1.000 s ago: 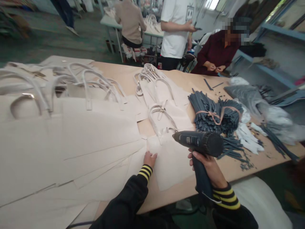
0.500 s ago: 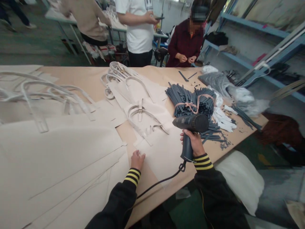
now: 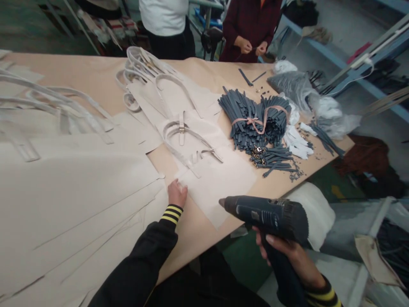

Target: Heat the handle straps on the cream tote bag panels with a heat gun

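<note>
My right hand (image 3: pixel 289 251) is wrapped round the handle of a dark heat gun (image 3: pixel 265 213), whose nozzle points left over the table's front edge. My left hand (image 3: pixel 177 194) has its fingers curled at the left edge of a pale sheet (image 3: pixel 220 183); whether it pinches the sheet cannot be made out. On and behind that sheet lie a looped pale strap with a buckle (image 3: pixel 182 128) and a thin metal-tipped piece (image 3: pixel 212 152). Right of them sits a bundle of dark strips (image 3: pixel 243 121) tied with a pink band.
Large pale sheets (image 3: pixel 79 183) and curved straps (image 3: pixel 73 102) cover the table's left side. More straps (image 3: pixel 143 64) lie at the back. Short buckled strips (image 3: pixel 271 160), white gloves (image 3: pixel 297 143) and plastic bags (image 3: pixel 329 111) are at the right. Two people stand across the table.
My right hand has brought the heat gun down and right, nearer to me, uncovering the short buckled strips. My left hand stays by the sheet's edge. The view has tilted downward.
</note>
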{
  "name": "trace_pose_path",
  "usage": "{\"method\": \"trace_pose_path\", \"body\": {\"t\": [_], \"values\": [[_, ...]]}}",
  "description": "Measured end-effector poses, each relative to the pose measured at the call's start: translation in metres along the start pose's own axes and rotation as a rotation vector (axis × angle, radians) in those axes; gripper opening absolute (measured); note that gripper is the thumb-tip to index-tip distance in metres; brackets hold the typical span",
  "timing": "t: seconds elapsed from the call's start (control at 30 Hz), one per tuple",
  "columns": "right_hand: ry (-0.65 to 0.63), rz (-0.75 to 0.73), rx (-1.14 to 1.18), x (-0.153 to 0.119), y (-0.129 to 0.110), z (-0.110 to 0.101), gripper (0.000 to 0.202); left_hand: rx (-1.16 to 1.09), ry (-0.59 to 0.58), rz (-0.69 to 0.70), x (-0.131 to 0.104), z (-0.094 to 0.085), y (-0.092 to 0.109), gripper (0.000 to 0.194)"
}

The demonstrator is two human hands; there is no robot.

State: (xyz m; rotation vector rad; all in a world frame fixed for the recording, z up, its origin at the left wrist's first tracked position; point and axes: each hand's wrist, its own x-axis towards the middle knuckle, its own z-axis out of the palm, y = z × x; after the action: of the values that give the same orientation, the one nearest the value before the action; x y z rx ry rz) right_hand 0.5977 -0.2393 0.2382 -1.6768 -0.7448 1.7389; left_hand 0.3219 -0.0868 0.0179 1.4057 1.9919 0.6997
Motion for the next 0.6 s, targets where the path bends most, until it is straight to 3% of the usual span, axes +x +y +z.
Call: {"method": "trace_pose_path", "body": {"t": [0.07,0.13,0.27,0.37,0.43,0.6], "values": [[-0.006,0.011,0.023,-0.009,0.009,0.003,0.038,0.129,-0.042,0.094,0.013,-0.007,0.005,0.042],[0.001,-0.033,0.054,0.000,0.010,0.010,0.036,0.247,-0.101,0.137,0.024,-0.011,0.011,0.039],[0.037,-0.218,0.175,0.057,-0.015,0.030,0.033,0.478,-0.215,0.134,0.033,-0.014,0.021,0.042],[0.033,-0.307,0.153,0.101,-0.042,0.044,0.032,0.600,-0.226,0.123,0.031,-0.015,0.027,0.044],[0.035,-0.330,0.139,0.117,-0.053,0.050,0.032,0.639,-0.222,0.097,0.030,-0.014,0.029,0.044],[0.116,-0.326,0.115,0.108,-0.052,0.036,0.033,0.592,-0.323,0.019,0.038,-0.011,0.029,0.036]]}}
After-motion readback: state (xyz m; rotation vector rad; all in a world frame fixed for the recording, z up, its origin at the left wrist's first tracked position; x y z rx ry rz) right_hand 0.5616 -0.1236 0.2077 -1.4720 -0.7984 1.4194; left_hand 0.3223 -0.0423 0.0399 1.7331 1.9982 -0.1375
